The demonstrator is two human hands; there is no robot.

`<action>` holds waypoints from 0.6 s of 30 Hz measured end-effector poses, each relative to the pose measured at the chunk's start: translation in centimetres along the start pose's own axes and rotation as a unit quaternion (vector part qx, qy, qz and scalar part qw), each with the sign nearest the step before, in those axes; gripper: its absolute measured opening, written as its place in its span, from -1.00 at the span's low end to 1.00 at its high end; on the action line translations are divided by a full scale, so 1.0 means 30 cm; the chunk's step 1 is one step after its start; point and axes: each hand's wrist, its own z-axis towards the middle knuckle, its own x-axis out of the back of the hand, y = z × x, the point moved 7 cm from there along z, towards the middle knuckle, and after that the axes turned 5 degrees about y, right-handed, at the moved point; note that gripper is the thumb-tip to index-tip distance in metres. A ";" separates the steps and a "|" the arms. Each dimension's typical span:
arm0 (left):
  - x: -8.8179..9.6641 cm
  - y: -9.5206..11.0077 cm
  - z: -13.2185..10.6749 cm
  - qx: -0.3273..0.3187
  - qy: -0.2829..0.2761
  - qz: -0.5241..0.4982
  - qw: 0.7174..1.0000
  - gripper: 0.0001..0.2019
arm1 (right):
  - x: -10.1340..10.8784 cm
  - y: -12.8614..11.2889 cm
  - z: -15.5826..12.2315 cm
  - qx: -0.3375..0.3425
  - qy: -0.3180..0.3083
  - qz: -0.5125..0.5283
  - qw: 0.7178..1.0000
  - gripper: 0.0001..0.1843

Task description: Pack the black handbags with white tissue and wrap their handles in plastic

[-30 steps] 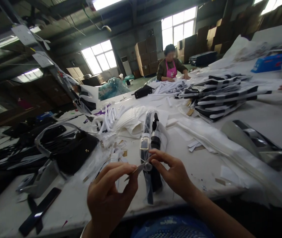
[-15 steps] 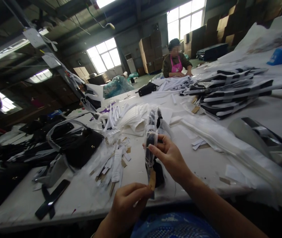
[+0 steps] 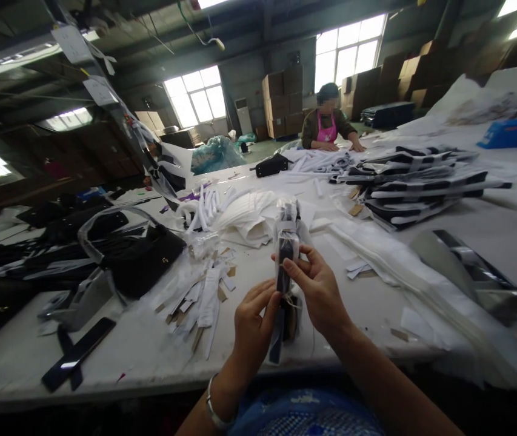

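Note:
In front of me a dark strap [image 3: 288,245] stands nearly upright, wrapped in clear plastic. My right hand [image 3: 322,293] pinches its middle from the right, thumb on the near face. Just below, my left hand [image 3: 257,318] is closed on the same strap from the left, its fingertips beside a thin pale tie [image 3: 291,298]. The strap's dark lower end [image 3: 276,348] hangs under my left fingers. Behind it, a dark and tan part is partly hidden, so its kind is unclear. White sheets [image 3: 251,215] lie beyond the strap.
Black handbags [image 3: 146,260] and a dark cross-shaped piece [image 3: 79,354] lie left. Paper and card scraps [image 3: 199,303] are nearer. On the right are a long plastic-wrapped bundle [image 3: 413,278] and stacked black-and-white straps [image 3: 422,181]. Across the table [image 3: 149,363] sits a co-worker [image 3: 326,124].
My left hand has moved up from the tan tag at the bottom to the strap, near my right hand. The view has shifted slightly. The co-worker's hands have moved a little.

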 end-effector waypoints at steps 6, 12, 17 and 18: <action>0.047 -0.019 -0.010 0.057 0.001 -0.047 0.997 -0.67 | -0.026 -0.001 -0.006 -0.009 -0.011 -0.003 1.000 -0.50; -0.003 0.018 0.069 0.107 -0.057 -0.146 0.982 -0.68 | -0.028 -0.035 -0.002 0.022 -0.049 -0.089 0.995 -0.56; -0.023 -0.001 0.088 0.153 -0.085 -0.188 0.966 -0.72 | 0.081 -0.076 -0.077 0.194 0.023 -0.368 0.909 -0.71; -0.025 -0.005 0.088 0.160 -0.086 -0.193 0.964 -0.73 | 0.092 -0.067 -0.105 0.220 0.028 -0.408 0.886 -0.67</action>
